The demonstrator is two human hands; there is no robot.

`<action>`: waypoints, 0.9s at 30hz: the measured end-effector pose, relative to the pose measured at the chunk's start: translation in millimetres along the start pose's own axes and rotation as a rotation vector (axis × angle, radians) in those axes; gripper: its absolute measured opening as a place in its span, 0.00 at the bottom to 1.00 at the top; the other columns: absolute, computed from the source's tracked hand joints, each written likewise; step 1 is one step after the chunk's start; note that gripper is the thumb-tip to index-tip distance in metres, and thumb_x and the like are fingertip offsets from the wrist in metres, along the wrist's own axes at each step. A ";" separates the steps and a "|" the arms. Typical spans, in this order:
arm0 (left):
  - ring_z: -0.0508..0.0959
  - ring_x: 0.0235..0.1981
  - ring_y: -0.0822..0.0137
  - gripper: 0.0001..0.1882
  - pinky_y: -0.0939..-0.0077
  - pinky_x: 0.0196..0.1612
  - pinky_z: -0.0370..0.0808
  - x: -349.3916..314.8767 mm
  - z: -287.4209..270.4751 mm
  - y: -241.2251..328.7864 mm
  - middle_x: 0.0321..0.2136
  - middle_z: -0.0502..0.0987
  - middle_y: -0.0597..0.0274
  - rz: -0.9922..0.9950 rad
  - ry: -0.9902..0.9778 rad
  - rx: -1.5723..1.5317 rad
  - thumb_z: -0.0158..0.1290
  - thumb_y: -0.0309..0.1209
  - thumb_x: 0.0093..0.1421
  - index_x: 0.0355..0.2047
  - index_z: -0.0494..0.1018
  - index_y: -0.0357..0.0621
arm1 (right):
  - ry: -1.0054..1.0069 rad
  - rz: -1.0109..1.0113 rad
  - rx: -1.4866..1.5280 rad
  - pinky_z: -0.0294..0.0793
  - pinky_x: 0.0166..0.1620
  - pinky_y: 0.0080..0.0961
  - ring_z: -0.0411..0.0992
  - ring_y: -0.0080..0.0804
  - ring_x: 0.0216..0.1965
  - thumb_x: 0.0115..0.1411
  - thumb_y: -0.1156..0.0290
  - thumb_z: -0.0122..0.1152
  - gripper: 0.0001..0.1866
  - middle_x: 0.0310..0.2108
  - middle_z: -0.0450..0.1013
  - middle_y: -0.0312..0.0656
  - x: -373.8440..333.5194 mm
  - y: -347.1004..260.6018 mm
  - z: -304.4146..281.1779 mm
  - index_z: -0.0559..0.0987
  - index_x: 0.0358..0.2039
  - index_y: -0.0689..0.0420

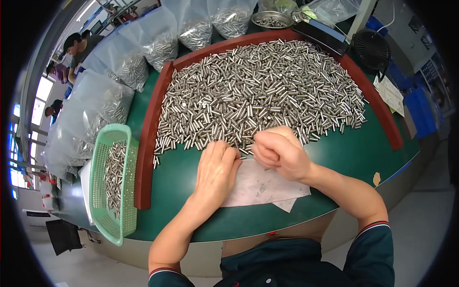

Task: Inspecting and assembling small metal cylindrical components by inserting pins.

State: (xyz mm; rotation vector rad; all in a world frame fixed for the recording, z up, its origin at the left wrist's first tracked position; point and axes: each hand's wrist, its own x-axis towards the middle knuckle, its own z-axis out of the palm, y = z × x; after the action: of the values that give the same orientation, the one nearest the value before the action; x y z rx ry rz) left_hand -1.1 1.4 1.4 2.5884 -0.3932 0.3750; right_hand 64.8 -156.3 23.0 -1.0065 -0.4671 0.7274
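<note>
My left hand [215, 166], fingers bent down, and my right hand [283, 152], curled like a fist, sit apart at the near edge of a heap of short silvery metal cylinders [258, 91] on the green tabletop [174, 186]; can't tell if either grips one. Pale paper sheet [260, 189] between my wrists, light-green perforated plastic basket [130, 172] left of the red-brown border [145, 177]
</note>
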 end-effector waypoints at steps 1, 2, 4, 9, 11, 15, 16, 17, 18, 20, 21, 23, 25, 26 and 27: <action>0.66 0.28 0.58 0.08 0.67 0.32 0.63 -0.7 -2.3 -0.4 0.25 0.66 0.58 0.017 0.032 0.005 0.53 0.21 0.44 0.25 0.66 0.38 | 0.027 -0.061 0.064 0.44 0.16 0.20 0.42 0.19 0.10 0.58 0.68 0.36 0.20 0.06 0.49 0.32 -5.0 3.8 -0.7 0.54 0.08 0.54; 0.67 0.27 0.59 0.08 0.71 0.29 0.64 1.8 -4.4 1.2 0.25 0.67 0.58 0.052 0.076 0.038 0.53 0.20 0.44 0.24 0.66 0.37 | 0.038 -0.133 0.121 0.44 0.16 0.20 0.42 0.19 0.10 0.58 0.68 0.36 0.20 0.06 0.49 0.32 -8.4 3.5 -4.2 0.55 0.08 0.54; 0.69 0.26 0.62 0.07 0.75 0.28 0.66 3.6 -3.4 3.9 0.25 0.69 0.59 -0.033 0.120 -0.208 0.52 0.19 0.45 0.26 0.67 0.39 | 0.061 -0.281 0.181 0.44 0.16 0.20 0.43 0.20 0.09 0.57 0.66 0.37 0.20 0.06 0.50 0.33 -9.6 0.0 -9.0 0.55 0.08 0.54; 0.71 0.26 0.78 0.07 0.87 0.31 0.69 -3.2 -1.3 -0.6 0.25 0.73 0.63 -0.689 -0.128 -1.191 0.48 0.23 0.55 0.35 0.68 0.34 | 0.104 -0.262 0.194 0.45 0.16 0.20 0.44 0.21 0.09 0.57 0.66 0.37 0.21 0.06 0.50 0.32 -12.0 8.2 -12.3 0.55 0.08 0.54; 0.70 0.24 0.78 0.12 0.86 0.29 0.69 -5.1 -1.8 -3.5 0.25 0.73 0.62 -0.690 -0.152 -1.193 0.45 0.24 0.57 0.41 0.68 0.33 | 0.121 -0.241 0.197 0.46 0.17 0.20 0.45 0.20 0.10 0.57 0.66 0.37 0.21 0.07 0.50 0.32 -13.8 11.5 -9.6 0.55 0.08 0.54; 0.69 0.22 0.77 0.11 0.85 0.28 0.68 -5.9 -0.4 -4.8 0.25 0.73 0.61 -0.675 -0.170 -1.202 0.44 0.24 0.58 0.39 0.69 0.31 | 0.111 -0.254 0.067 0.46 0.18 0.19 0.46 0.20 0.12 0.57 0.67 0.37 0.20 0.08 0.50 0.32 -19.4 13.6 -4.7 0.55 0.08 0.55; 0.69 0.22 0.77 0.10 0.85 0.27 0.68 -6.2 -0.4 -4.5 0.25 0.73 0.61 -0.684 -0.168 -1.208 0.43 0.25 0.58 0.38 0.69 0.31 | 0.115 -0.251 0.060 0.47 0.18 0.19 0.46 0.20 0.12 0.57 0.67 0.37 0.20 0.08 0.50 0.32 -20.5 13.9 -3.0 0.55 0.08 0.55; 0.69 0.22 0.77 0.10 0.85 0.27 0.68 -6.1 -0.4 -3.9 0.24 0.73 0.60 -0.693 -0.163 -1.214 0.43 0.25 0.58 0.37 0.69 0.30 | 0.117 -0.246 0.052 0.47 0.18 0.19 0.46 0.20 0.12 0.58 0.67 0.37 0.20 0.08 0.50 0.32 -21.2 13.5 -2.3 0.55 0.08 0.55; 0.69 0.22 0.77 0.10 0.85 0.27 0.68 -5.9 -0.5 -3.4 0.24 0.73 0.60 -0.690 -0.162 -1.207 0.43 0.25 0.59 0.36 0.69 0.30 | 0.111 -0.246 0.063 0.47 0.19 0.19 0.46 0.20 0.12 0.58 0.67 0.37 0.21 0.08 0.50 0.32 -21.2 13.8 -2.6 0.55 0.08 0.55; 0.69 0.22 0.77 0.10 0.85 0.27 0.68 -5.1 -1.5 -3.0 0.24 0.73 0.61 -0.694 -0.165 -1.197 0.43 0.25 0.59 0.36 0.69 0.30 | 0.100 -0.254 0.089 0.47 0.18 0.19 0.46 0.20 0.12 0.58 0.66 0.37 0.21 0.08 0.50 0.32 -19.6 13.1 -3.5 0.55 0.08 0.55; 0.70 0.22 0.77 0.10 0.85 0.27 0.69 -4.7 -1.6 -3.0 0.24 0.73 0.61 -0.700 -0.168 -1.191 0.43 0.26 0.59 0.36 0.69 0.30 | 0.090 -0.256 0.114 0.47 0.18 0.19 0.46 0.20 0.12 0.58 0.66 0.37 0.21 0.08 0.50 0.32 -18.9 12.7 -4.3 0.55 0.08 0.55; 0.70 0.23 0.77 0.09 0.85 0.28 0.69 -3.0 -2.9 -1.2 0.24 0.73 0.61 -0.696 -0.173 -1.196 0.44 0.25 0.58 0.36 0.69 0.30 | 0.090 -0.264 0.128 0.47 0.18 0.19 0.46 0.20 0.12 0.58 0.66 0.37 0.21 0.08 0.50 0.32 -17.8 11.7 -5.8 0.55 0.08 0.55; 0.71 0.23 0.77 0.09 0.85 0.28 0.70 -1.8 -3.4 0.8 0.25 0.73 0.60 -0.693 -0.182 -1.205 0.45 0.25 0.58 0.35 0.69 0.31 | 0.095 -0.269 0.141 0.46 0.17 0.19 0.46 0.20 0.11 0.58 0.65 0.37 0.21 0.07 0.50 0.32 -17.6 9.5 -7.2 0.55 0.08 0.55; 0.71 0.24 0.76 0.08 0.85 0.29 0.70 -2.4 -4.1 0.2 0.25 0.73 0.60 -0.683 -0.190 -1.177 0.46 0.24 0.57 0.35 0.69 0.31 | 0.090 -0.283 0.145 0.46 0.17 0.20 0.45 0.20 0.11 0.58 0.65 0.37 0.21 0.07 0.50 0.32 -15.8 9.5 -7.8 0.55 0.08 0.55; 0.72 0.25 0.76 0.08 0.85 0.30 0.71 -3.2 -4.1 0.0 0.26 0.73 0.60 -0.673 -0.199 -1.150 0.47 0.23 0.56 0.35 0.69 0.32 | 0.086 -0.296 0.150 0.46 0.17 0.20 0.45 0.20 0.11 0.57 0.65 0.37 0.21 0.07 0.50 0.32 -15.0 9.9 -8.0 0.55 0.08 0.55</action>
State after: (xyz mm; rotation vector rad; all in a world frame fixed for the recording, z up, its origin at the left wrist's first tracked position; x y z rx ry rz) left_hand -4.9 4.1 3.7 1.4732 0.1927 -0.2938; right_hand 56.7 -168.7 10.2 -0.8032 -0.4677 0.4448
